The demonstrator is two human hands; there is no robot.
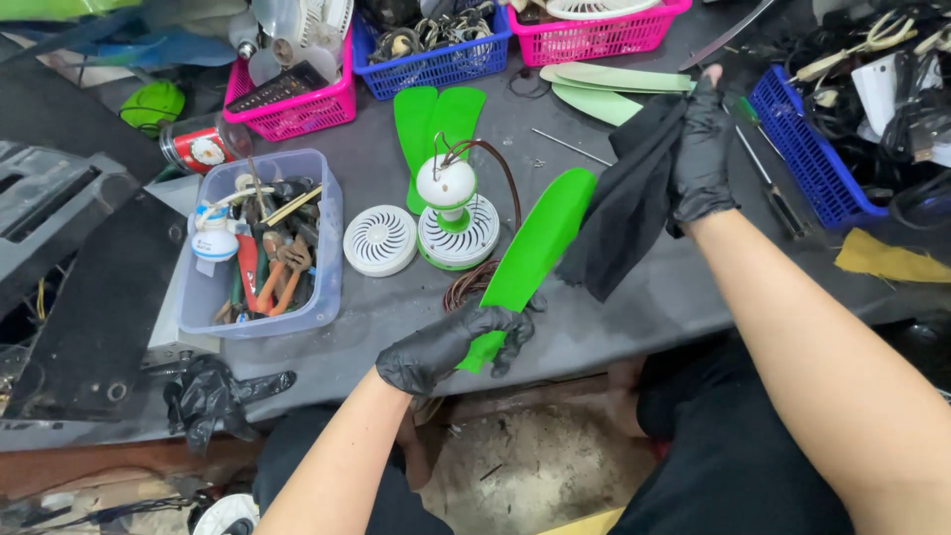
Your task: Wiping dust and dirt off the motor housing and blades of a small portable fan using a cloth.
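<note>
left hand (446,347), black-gloved, was closed around the narrow end of a bright green fan blade (535,253), which slanted up over the grey workbench (634,307). right hand (701,149), also gloved, was clenched on a black cloth (624,213) hanging against the blade's upper end. just beside the blade stood a white and green fan motor (456,223) with brown wire; a clear plastic tub (322,287) of tools sat further left.
</note>
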